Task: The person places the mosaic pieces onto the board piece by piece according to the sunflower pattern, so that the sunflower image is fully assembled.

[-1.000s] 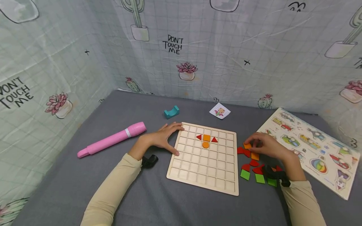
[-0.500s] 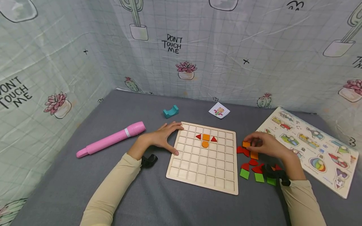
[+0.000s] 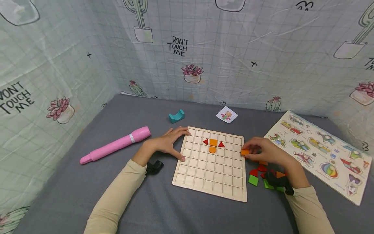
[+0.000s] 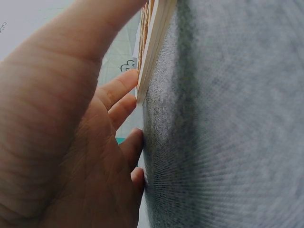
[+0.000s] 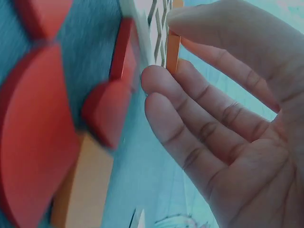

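A pale wooden grid board [image 3: 208,175] lies on the grey cloth. On its upper part sit an orange square [image 3: 213,142], an orange circle [image 3: 212,149] and two red triangles [image 3: 221,144]. My left hand [image 3: 169,143] rests at the board's left edge, fingers spread, thumb and fingertips on the rim. At the right edge, my right hand [image 3: 267,150] pinches an orange square tile [image 3: 244,152] between thumb and fingers. The right wrist view shows this orange tile [image 5: 173,53] close by the board's edge. Red and orange pieces lie below that hand, partly hidden by it.
Several red pieces [image 3: 253,172] and green squares [image 3: 253,180] lie right of the board. A picture puzzle board [image 3: 318,152] is at far right. A patterned card [image 3: 227,114] and a teal curved block [image 3: 177,116] lie behind, a pink stick [image 3: 117,145] at left.
My right hand has lifted an orange square tile from the pile and moved it left to the board's right edge. My left hand stays in place on the board.
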Tool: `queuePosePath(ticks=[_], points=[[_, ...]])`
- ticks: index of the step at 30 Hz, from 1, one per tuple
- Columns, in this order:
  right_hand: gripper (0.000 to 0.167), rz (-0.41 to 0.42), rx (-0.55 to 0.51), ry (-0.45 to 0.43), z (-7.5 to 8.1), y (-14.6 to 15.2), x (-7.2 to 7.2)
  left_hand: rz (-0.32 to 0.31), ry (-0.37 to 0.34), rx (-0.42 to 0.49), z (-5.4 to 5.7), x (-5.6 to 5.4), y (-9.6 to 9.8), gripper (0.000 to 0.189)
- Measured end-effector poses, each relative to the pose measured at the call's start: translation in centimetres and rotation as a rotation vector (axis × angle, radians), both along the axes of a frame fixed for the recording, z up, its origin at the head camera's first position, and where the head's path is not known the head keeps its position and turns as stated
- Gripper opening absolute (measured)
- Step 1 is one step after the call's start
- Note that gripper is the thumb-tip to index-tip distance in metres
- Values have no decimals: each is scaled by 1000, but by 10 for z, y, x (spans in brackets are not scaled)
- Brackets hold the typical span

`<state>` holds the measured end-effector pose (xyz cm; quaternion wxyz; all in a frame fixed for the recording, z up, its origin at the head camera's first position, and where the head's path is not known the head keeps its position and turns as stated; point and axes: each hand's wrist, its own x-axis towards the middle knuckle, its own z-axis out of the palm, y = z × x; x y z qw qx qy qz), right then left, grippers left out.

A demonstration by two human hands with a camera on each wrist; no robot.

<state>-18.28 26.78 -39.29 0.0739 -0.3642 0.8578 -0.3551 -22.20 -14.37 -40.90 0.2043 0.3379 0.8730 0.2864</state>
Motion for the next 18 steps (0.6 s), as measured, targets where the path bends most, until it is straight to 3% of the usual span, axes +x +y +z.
queuePosePath(ticks=[12,18], points=[[21,40,77,-95,6,-38,-1,10,-1,-8,1,1,-2,95],[18,81,74,-73,0,-51,-5,3,0,-7,3,2,0,95]])
